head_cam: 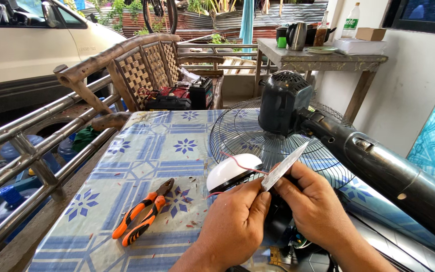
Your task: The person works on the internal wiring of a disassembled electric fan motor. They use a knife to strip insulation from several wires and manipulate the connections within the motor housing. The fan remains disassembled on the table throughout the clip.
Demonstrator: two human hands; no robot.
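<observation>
My right hand (312,200) grips a knife whose bare blade (284,166) points up and away. My left hand (237,217) pinches a thin red wire (237,162) against the blade near its base. The wire loops over a white dome-shaped cap (230,170) lying just beyond my left hand. A dark electric fan lies on its side on the table, its motor housing (283,102) and wire grille (237,131) behind my hands, its black pole (388,171) running off to the right.
Orange-handled pliers (144,211) lie on the blue patterned tablecloth (142,151), left of my hands. A woven wooden chair (144,68) holds a black battery (201,92). Metal railing (31,151) runs along the left; a side table (323,58) with a kettle stands behind.
</observation>
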